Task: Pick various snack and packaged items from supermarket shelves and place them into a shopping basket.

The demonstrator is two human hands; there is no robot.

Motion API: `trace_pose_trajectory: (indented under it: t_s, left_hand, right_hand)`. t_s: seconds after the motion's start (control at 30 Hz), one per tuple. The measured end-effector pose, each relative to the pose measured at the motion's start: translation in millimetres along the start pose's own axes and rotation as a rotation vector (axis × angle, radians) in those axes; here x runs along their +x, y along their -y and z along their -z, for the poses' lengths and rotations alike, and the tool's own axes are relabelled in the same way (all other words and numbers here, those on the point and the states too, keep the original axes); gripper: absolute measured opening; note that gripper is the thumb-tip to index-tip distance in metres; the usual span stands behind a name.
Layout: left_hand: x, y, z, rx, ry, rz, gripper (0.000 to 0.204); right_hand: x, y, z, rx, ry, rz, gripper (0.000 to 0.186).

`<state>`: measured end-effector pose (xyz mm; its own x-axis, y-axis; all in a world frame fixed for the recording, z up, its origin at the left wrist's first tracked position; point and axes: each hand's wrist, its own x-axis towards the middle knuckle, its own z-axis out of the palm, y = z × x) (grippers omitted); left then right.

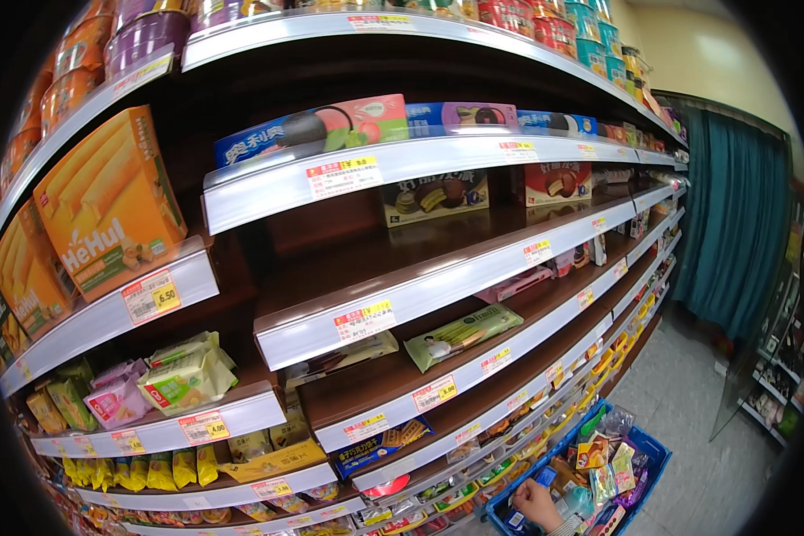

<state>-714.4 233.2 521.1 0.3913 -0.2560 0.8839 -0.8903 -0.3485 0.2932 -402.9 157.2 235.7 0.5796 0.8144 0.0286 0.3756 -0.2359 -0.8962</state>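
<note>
Low at the right, my right hand is over the near left part of a blue plastic crate. Its fingers are curled closed, and what they hold, if anything, is hidden. A small blue packet shows just beyond the fingertips; I cannot tell whether they touch it. Colourful snack packets fill the crate, among them a yellow-and-red one and a purple one. My left hand is out of view.
Tiered shelves with white price rails span the left and middle. They carry orange boxes, blue cookie boxes, a green packet and pastel packs. Instant noodle tubs line the top. A teal curtain hangs beyond the grey floor.
</note>
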Motion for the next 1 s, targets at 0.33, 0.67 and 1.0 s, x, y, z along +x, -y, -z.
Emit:
trace_pose_trajectory:
  t_s: [0.33,0.67,1.0]
  left_hand:
    - [-70.6,84.1,-50.7,0.366,-0.097,0.674,0.017]
    - [-124.6,132.6,-145.3,0.134,-0.106,1.025,0.017]
    - [-83.2,132.6,-273.7,-0.165,0.016,1.235,0.017]
  right_hand:
    - [-69.1,123.2,-25.4,0.215,0.38,0.298,0.022]
    - [-143.1,80.3,3.5,0.126,0.333,-0.04,0.026]
    - [-254.0,49.9,106.3,0.256,-0.101,-0.018,0.024]
